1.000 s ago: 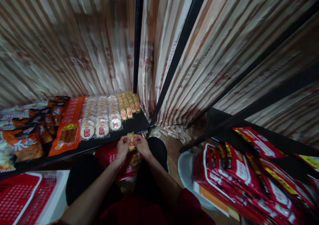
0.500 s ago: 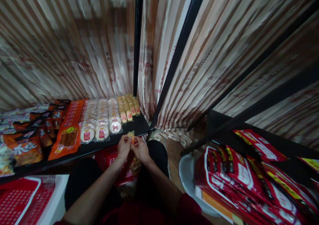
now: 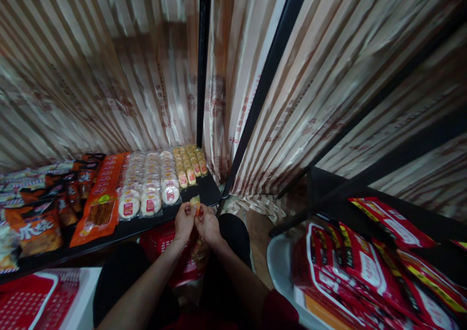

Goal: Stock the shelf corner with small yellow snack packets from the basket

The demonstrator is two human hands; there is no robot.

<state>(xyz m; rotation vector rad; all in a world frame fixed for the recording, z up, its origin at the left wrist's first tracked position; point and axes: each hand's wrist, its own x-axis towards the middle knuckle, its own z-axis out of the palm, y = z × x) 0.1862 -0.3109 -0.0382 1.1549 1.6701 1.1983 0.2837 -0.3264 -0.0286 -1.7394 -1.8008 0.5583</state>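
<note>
Between my fingertips is a small clear-wrapped yellow snack pack (image 3: 195, 202) with a red label. My left hand (image 3: 184, 220) pinches its left side and my right hand (image 3: 208, 223) its right side, just off the shelf's front edge. Beyond it, rows of similar small yellow snack packs (image 3: 191, 164) stand on the black shelf (image 3: 199, 189). Left of those are rows of round white wrapped cakes (image 3: 170, 192). Below my hands, partly hidden by my forearms, a red basket (image 3: 156, 242) between my knees holds more yellowish packs (image 3: 200, 252).
Orange flat packs (image 3: 98, 213) and dark-orange snack bags (image 3: 38, 225) line the shelf's left. A red basket (image 3: 22, 296) sits lower left. Red bags (image 3: 365, 262) pile at right above a pale stool (image 3: 279, 262). Black posts (image 3: 260, 91) and striped curtains (image 3: 164, 86) stand behind.
The view has tilted up a little, so the shelf and bags appear lower. Both hands still hold the small pack, which is turned slightly between the fingers.
</note>
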